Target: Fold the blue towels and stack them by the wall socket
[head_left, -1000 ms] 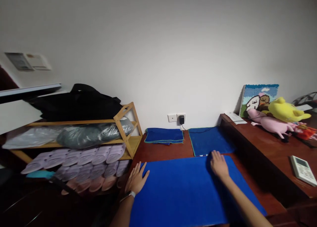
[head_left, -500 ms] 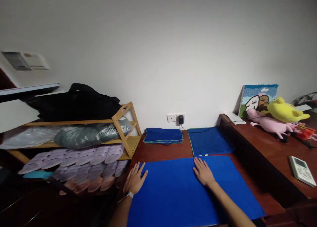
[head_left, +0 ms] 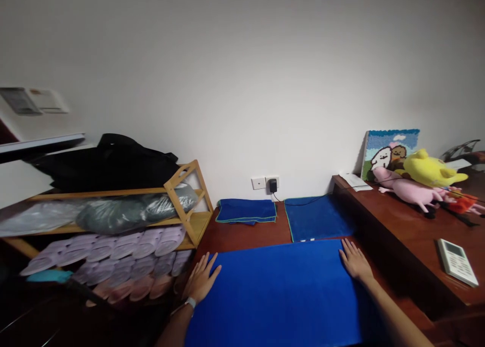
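Note:
A bright blue cloth (head_left: pixel 280 291) lies spread flat on the reddish-brown wooden table. My left hand (head_left: pixel 202 281) rests with fingers apart on its far left corner. At the far right corner, my right hand (head_left: pixel 356 261) lies flat, fingers stretched out over the cloth's edge. Behind it on the table are a folded blue cloth (head_left: pixel 246 210) with green-edged stitching at the left and another blue cloth (head_left: pixel 318 218), laid flatter, at the right.
A raised wooden surface (head_left: pixel 413 226) on the right bears plush toys (head_left: pixel 409 188), a picture (head_left: pixel 392 152) and a white remote-like device (head_left: pixel 457 261). Left stands a wooden rack (head_left: pixel 199 220) with slippers (head_left: pixel 142 246) and a black bag (head_left: pixel 109 165). A black plug (head_left: pixel 273 185) sits in the wall socket.
My right hand has slid rightward across the blue cloth, from its middle to its far right corner. My left hand stays at the left corner. The view has shifted slightly.

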A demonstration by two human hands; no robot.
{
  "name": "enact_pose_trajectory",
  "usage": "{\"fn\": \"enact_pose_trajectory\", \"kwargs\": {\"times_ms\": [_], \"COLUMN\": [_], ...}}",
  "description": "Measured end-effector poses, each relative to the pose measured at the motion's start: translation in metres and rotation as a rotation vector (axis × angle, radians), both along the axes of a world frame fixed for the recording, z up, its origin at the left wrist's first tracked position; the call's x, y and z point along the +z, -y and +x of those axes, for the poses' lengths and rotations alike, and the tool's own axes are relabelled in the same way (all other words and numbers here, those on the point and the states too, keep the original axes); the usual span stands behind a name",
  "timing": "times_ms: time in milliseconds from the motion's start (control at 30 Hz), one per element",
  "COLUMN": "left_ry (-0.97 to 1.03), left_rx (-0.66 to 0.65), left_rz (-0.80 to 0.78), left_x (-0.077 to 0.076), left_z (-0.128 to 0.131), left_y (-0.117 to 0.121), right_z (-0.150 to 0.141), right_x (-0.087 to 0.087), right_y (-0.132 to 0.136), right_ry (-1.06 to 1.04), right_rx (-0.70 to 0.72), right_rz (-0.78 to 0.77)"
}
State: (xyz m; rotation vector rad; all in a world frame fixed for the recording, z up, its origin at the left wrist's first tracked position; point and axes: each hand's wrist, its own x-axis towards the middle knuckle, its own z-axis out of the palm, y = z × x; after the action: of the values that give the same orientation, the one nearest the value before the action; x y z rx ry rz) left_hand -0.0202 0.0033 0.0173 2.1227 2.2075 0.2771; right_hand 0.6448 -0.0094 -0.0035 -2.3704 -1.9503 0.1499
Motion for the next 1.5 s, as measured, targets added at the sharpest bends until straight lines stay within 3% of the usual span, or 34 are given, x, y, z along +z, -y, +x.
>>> {"fn": "enact_pose_trajectory", "kwargs": {"times_ms": [167, 300, 367, 433, 567, 667, 767, 1033, 1167, 1267, 1367, 1433, 1500], "left_ry": [0.018, -0.022, -0.035, -0.046, -0.051, -0.040, -0.031, -0.032, -0.045, -0.049, -0.045, -0.042, -0.041], "left_rx": [-0.064, -0.084, -0.086, -0.092, -0.102, -0.111, -0.114, -0.103, -0.096, -0.098, -0.107, -0.110, -0.106], "left_rz": [-0.025, 0.053, 0.075, 0.086, 0.097, 0.113, 0.113, 0.111, 0.086, 0.082, 0.100, 0.116, 0.119], "left_x": [0.008, 0.004, 0.002, 0.001, 0.000, -0.002, -0.006, -0.008, -0.003, -0.001, 0.000, 0.000, 0.000], "left_z": [-0.010, -0.007, -0.004, -0.003, -0.004, -0.007, -0.010, -0.012, -0.011, -0.011, -0.010, -0.009, -0.008], "left_y": [0.007, 0.013, 0.014, 0.014, 0.013, 0.011, 0.009, 0.005, 0.006, 0.007, 0.008, 0.008, 0.008], "right_z": [0.005, -0.018, -0.059, -0.122, -0.259, -0.305, -0.281, -0.072, -0.007, 0.009, 0.001, -0.022, -0.063], "right_x": [-0.004, 0.016, 0.032, 0.047, 0.061, 0.057, 0.047, 0.020, 0.011, 0.009, 0.018, 0.033, 0.050], "right_y": [-0.001, -0.003, -0.005, -0.005, -0.002, 0.001, 0.005, 0.003, -0.003, -0.003, -0.002, -0.002, -0.004], "right_ry": [0.012, 0.067, 0.089, 0.038, -0.211, -0.273, -0.247, -0.033, -0.003, 0.015, 0.052, 0.104, 0.120], "right_rx": [-0.016, -0.103, -0.069, 0.089, 0.491, 0.572, 0.497, 0.089, -0.029, -0.016, -0.056, -0.072, -0.003], "right_rz": [0.018, 0.039, 0.142, 0.242, 0.198, 0.095, 0.062, 0.035, -0.004, -0.031, -0.036, 0.048, 0.177]}}
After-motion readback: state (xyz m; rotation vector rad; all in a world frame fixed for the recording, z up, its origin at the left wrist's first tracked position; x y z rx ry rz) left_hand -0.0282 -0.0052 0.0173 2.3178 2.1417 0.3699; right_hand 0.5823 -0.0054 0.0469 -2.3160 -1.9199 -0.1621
